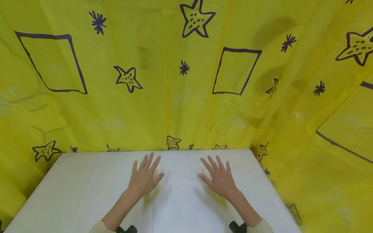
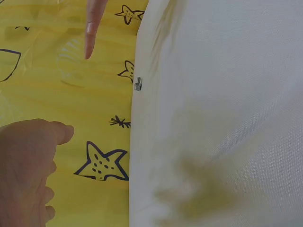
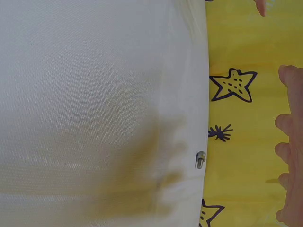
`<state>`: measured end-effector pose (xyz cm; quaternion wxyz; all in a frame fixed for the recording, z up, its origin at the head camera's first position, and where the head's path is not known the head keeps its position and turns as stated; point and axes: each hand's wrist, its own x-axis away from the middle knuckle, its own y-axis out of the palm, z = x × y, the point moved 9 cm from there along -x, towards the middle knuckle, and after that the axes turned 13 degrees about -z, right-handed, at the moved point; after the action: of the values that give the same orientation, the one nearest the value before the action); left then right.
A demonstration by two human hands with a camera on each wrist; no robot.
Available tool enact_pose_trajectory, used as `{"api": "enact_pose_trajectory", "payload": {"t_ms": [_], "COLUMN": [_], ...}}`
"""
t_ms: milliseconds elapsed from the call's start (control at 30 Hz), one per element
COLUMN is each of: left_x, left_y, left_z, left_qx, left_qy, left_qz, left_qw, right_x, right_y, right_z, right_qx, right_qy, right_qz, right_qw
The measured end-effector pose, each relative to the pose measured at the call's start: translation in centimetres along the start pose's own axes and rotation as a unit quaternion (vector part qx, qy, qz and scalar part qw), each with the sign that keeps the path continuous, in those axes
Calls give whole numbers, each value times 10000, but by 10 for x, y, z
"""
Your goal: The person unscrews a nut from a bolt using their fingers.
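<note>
Both hands are held over a white-covered table (image 1: 110,181), fingers spread and palms down, with shadows below them. The left hand (image 1: 144,178) is on the left side and holds nothing. On the right, the right hand (image 1: 220,178) is also bare of any object. A small metal piece that looks like a bolt (image 3: 200,160) lies at the table's far edge. In the head view it shows just beyond the right hand's index fingertip, partly hidden. The left wrist view also shows the bolt (image 2: 138,84), apart from the left hand (image 2: 28,161).
A yellow curtain (image 1: 157,64) with dark starfish and rectangle drawings hangs behind the table and along its sides. Dark bands with camera mounts (image 1: 237,227) sit at both wrists. The table cover has soft creases.
</note>
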<state>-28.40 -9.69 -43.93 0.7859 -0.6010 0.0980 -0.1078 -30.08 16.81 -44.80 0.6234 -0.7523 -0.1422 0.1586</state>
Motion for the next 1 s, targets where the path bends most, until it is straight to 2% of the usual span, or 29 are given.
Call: {"api": "enact_pose_trajectory", "payload": {"t_ms": [133, 233, 367, 467, 567, 633, 700, 800, 900, 1000], "left_x": [0, -1, -2, -8, -16, -21, -27, -35, -45, -56], "left_y": [-1, -3, -7, -3, 6, 12, 18, 23, 25, 24], "left_z": [0, 3, 8, 7, 4, 5, 6, 11, 18, 23], "left_qx": [51, 203, 883, 1779, 2654, 3054, 3311, 3526, 3666, 3688], "left_qy": [1, 140, 389, 408, 383, 490, 568, 672, 788, 919], "left_qz": [26, 203, 476, 460, 362, 339, 274, 168, 142, 218], "left_qw": [10000, 9995, 9942, 9821, 9627, 9504, 9415, 9332, 9269, 9247], "right_x": [0, 0, 0, -1, -2, -3, -4, -7, -12, -16], "right_y": [0, 0, 0, -1, -2, -2, -1, 1, 6, 11], "right_z": [1, 5, 11, 16, 22, 27, 31, 38, 46, 53], "right_qx": [-61, -137, -396, -869, -1488, -1796, -2043, -2298, -2626, -3009], "right_qy": [12, 65, 93, 122, 273, 394, 473, 477, 452, 457], "right_qz": [11, 31, 84, 124, 154, 180, 247, 341, 369, 332], "right_qw": [10000, 9999, 9991, 9961, 9884, 9828, 9775, 9715, 9631, 9520]}}
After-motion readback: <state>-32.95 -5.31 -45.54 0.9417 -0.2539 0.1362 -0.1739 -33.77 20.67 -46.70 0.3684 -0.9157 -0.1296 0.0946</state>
